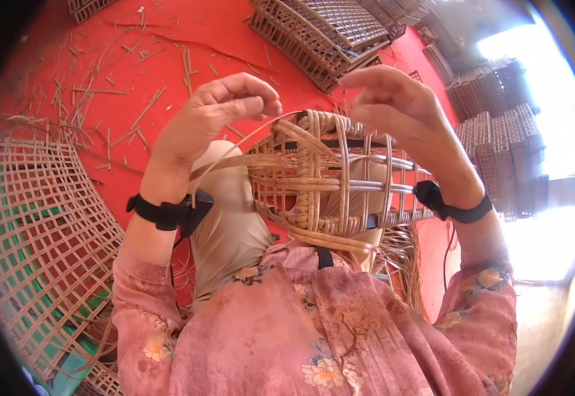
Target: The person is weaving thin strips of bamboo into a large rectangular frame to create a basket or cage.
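Note:
A brown open-weave basket point(309, 168) rests between my knees, its thick wrapped edge toward me. My left hand point(224, 109) hovers at its upper left, fingers curled in toward the thumb; whether anything is between them is hidden. A thin cane strip point(234, 148) arcs from the basket's top corner, close by the left fingertips, down to my left wrist. Over the basket's upper right, my right hand point(396, 105) is bent at the wrist, thumb and fingers apart, with nothing visible in it. A flat, wider strip point(224, 163) sticks out leftward from the basket.
Cut cane scraps point(148, 109) litter the red floor covering point(221, 39). A large lattice-woven piece point(43, 231) stands at the left. Brown woven baskets point(320, 39) lie at the back, with more stacks point(508, 145) at right. Loose strips point(403, 264) lie beside my right thigh.

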Demonstrator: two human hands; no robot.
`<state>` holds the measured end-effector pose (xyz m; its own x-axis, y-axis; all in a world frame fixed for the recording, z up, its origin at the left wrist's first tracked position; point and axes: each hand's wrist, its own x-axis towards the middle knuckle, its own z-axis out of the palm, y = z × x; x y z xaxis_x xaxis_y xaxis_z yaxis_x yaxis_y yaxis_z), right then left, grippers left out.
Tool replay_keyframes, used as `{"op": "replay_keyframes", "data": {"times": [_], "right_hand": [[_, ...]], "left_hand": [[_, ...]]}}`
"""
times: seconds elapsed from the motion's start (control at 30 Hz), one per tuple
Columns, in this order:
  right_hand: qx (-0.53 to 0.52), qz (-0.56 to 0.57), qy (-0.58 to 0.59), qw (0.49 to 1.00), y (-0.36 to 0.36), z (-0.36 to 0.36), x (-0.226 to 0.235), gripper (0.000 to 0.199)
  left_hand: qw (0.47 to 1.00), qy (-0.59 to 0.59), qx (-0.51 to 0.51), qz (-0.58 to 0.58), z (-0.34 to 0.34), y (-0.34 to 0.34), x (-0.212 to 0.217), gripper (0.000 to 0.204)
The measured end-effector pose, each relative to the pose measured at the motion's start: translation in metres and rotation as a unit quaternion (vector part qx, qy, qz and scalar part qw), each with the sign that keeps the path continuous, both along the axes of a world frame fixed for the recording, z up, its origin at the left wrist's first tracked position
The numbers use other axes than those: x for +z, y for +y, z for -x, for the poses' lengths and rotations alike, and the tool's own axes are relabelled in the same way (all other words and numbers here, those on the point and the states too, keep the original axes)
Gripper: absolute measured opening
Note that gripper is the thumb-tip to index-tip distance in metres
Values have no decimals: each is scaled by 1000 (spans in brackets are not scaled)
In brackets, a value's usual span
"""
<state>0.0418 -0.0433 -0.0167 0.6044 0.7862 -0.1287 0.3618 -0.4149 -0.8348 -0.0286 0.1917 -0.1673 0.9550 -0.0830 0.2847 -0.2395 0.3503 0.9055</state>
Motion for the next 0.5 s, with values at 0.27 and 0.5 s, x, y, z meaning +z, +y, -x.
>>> {"op": "replay_keyframes", "data": {"times": [0.27,0.5], "right_hand": [[-24,-52,-14,998,-46,4,-1,29],[-23,-52,-15,998,-63,8,-6,28]], "left_hand": [[999,5,46,-18,16,6,24,22],[997,13,73,1,32,6,26,23]]}}
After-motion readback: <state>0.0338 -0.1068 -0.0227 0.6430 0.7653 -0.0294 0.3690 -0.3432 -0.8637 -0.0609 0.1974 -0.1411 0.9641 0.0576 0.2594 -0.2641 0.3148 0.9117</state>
